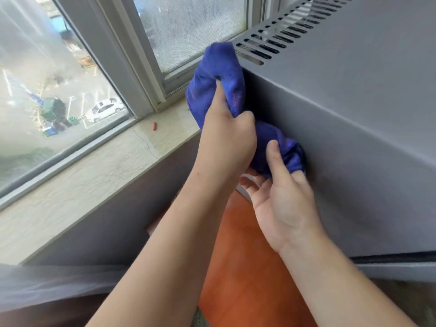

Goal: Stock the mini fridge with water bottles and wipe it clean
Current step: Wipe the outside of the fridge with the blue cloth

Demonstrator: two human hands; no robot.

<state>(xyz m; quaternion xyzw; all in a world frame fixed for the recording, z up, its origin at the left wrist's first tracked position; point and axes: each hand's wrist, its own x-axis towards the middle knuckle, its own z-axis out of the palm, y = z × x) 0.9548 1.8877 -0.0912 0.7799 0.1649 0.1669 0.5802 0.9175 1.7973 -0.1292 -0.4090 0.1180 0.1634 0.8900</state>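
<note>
A window (70,74) fills the left, with a pale sill (99,166) below it and a small red object (154,126) lying on the sill. Next comes the left hand (226,135), fingers curled round the upper part of a blue cloth (217,86) — the cloth is bunched against the grey side of the fridge (354,138). Just right and lower, the right hand (280,197) pinches the cloth's lower end with its thumb on top — its palm is turned up. Vent slots (283,31) run along the fridge's top edge.
</note>
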